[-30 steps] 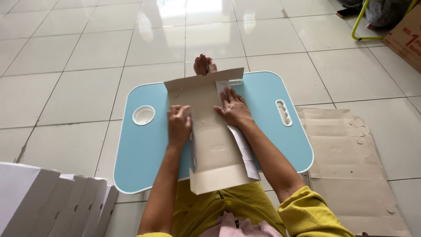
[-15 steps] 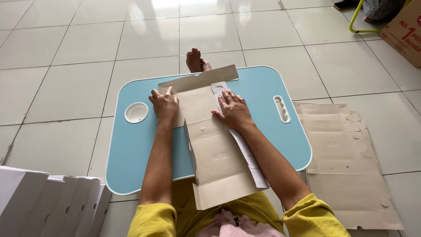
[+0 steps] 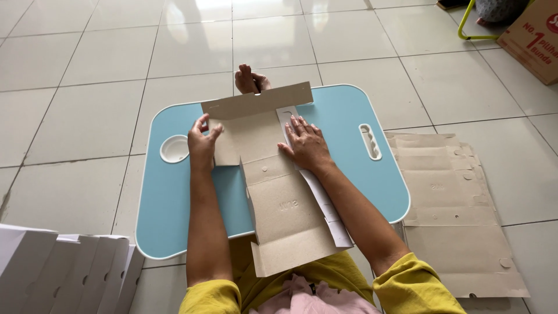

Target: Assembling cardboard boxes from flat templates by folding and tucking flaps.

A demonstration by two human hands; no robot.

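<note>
On the blue lap table (image 3: 349, 122), the left hand (image 3: 201, 145) pinches the cardboard box blank's (image 3: 279, 192) side flap; the right hand (image 3: 308, 145) presses flat, fingers spread (holding nothing). That flap could crease crookedly if the blank slides.

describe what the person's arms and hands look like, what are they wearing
Both arms are bare from the hands up to about the elbows, where bright yellow sleeves begin, bunched in soft folds. The left hand and right hand wear no gloves, and no ring, watch or bracelet shows. The fingers are bare too. The yellow matches the garment seen at the bottom edge of the view.
</note>
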